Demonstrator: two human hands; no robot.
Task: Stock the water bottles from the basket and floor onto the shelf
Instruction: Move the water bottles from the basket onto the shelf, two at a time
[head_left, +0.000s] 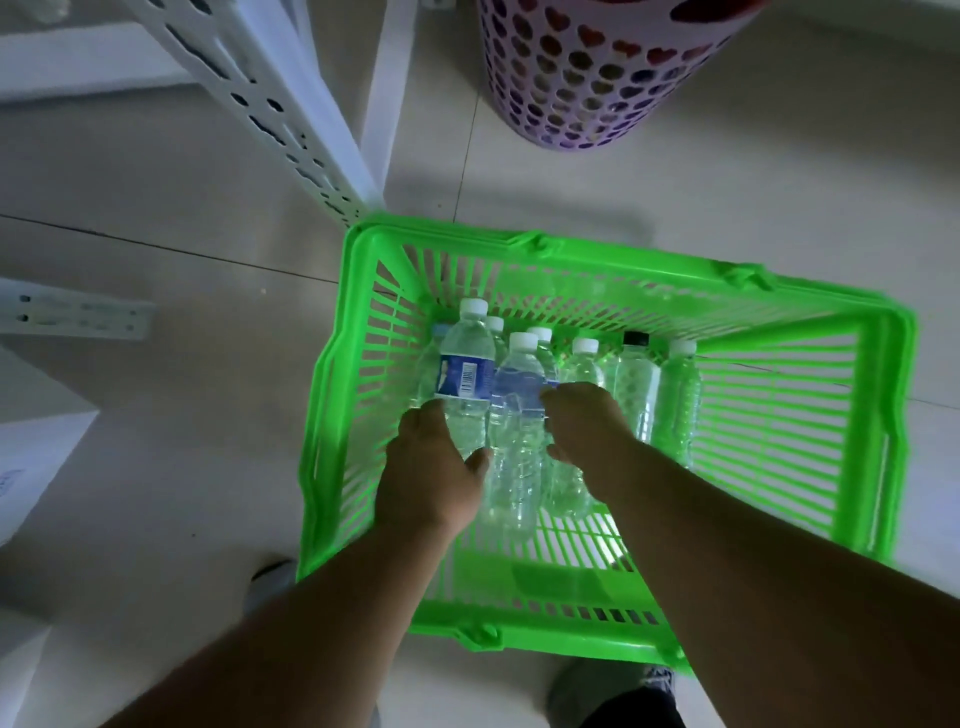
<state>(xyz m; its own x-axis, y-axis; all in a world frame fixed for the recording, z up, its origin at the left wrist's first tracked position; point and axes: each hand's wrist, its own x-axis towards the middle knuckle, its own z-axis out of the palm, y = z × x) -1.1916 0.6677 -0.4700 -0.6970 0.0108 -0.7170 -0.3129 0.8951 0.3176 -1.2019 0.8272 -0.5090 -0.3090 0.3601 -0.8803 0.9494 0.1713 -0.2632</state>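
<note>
A bright green slatted basket (358, 415) sits on the tiled floor below me, holding several clear water bottles lying side by side with caps pointing away. My left hand (434, 467) grips a blue-labelled, white-capped bottle (467, 364) at the left of the pile. My right hand (587, 426) curls round the neighbouring blue-labelled bottle (514, 441). Further right lie a black-capped bottle (635, 379) and a white-capped bottle (678, 395). The white shelf frame (260, 98) stands at the upper left, its post foot close to the basket's far left corner.
A round lilac bin (587, 88) with heart-shaped holes stands on the floor beyond the basket. A loose white perforated bracket (78, 314) lies at the left. White boxes (36, 457) sit at the left edge. My shoes (613, 686) are near the basket's front rim.
</note>
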